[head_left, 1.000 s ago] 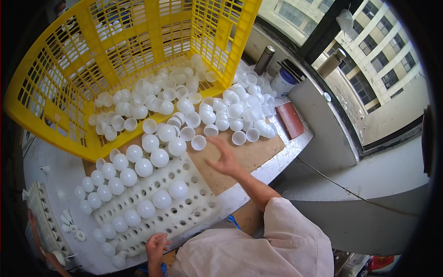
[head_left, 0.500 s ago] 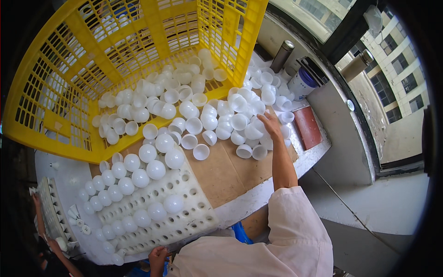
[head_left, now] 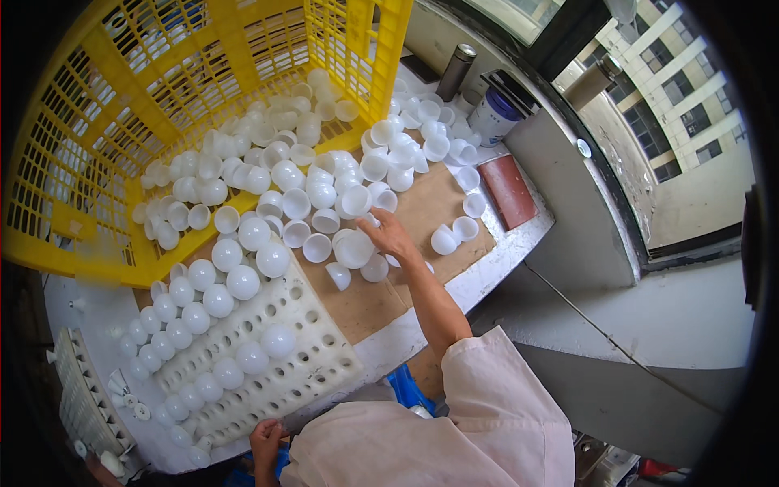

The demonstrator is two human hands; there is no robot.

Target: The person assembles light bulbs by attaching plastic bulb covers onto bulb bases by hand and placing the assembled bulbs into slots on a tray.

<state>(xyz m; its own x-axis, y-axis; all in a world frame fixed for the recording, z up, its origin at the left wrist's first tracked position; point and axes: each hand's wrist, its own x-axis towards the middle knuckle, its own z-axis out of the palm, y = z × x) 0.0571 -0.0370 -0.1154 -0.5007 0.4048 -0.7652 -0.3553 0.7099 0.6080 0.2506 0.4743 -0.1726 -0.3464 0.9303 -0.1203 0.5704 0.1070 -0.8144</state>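
Note:
Many white bulb covers (head_left: pixel 355 247), hollow half-globes, lie heaped on brown cardboard (head_left: pixel 442 195). My right hand (head_left: pixel 388 235) reaches into the heap with its fingers stretched out and apart, against the covers at its near side. Whether it grips one is partly hidden; it looks open. My left hand (head_left: pixel 268 442) is low by the table's near edge with its fingers curled together; what they hold, if anything, cannot be made out. Between the hands lies a white tray (head_left: pixel 284 312) full of round holes, with rows of white globes (head_left: pixel 217 300) standing in it.
A big yellow crate (head_left: pixel 150 105), tipped on its side, spills more covers at the back left. On the right are a red-brown block (head_left: pixel 508 191), a white tub (head_left: pixel 493 118) and a dark flask (head_left: pixel 456 73). A second holed tray (head_left: pixel 85 398) stands far left.
My right hand has swept left and nearer, pushing covers toward the holed tray and baring cardboard behind it. The view has shifted. Another person's arms at the far left have mostly gone from sight.

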